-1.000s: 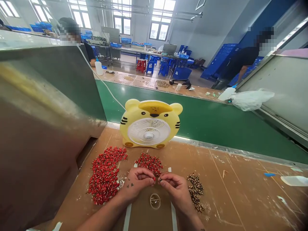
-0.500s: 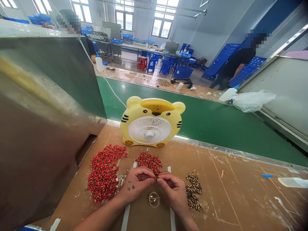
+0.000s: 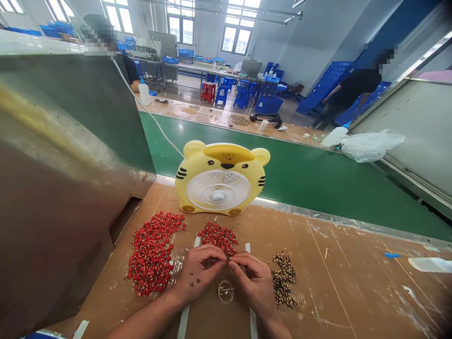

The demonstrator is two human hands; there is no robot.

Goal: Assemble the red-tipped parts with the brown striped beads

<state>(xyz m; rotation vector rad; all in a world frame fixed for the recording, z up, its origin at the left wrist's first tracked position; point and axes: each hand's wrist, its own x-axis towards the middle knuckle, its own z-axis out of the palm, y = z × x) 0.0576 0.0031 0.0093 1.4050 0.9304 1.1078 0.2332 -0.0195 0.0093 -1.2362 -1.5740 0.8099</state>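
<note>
My left hand [image 3: 199, 273] and my right hand [image 3: 252, 282] meet above the cardboard-covered bench [image 3: 318, 282], their fingertips pinching tiny parts together. The left seems to hold a small red part [image 3: 226, 260]; the right's tiny item is mostly hidden by the fingers. A large heap of red parts [image 3: 151, 254] lies left of my left hand, and a smaller red heap [image 3: 217, 238] sits just beyond my fingertips. Right of my right hand is a heap of small brown-and-gold parts [image 3: 283, 280]. A small clear ring [image 3: 225, 292] lies between my wrists.
A yellow tiger-shaped fan [image 3: 221, 179] stands at the bench's far edge, before a green conveyor belt [image 3: 310, 193]. A large steel panel [image 3: 60, 165] fills the left side. Beyond are a co-worker [image 3: 353, 87], blue crates and a plastic bag [image 3: 370, 146].
My fingertips have closed together over the parts, and the view has shifted slightly as my head moved. The heaps on the bench look undisturbed.
</note>
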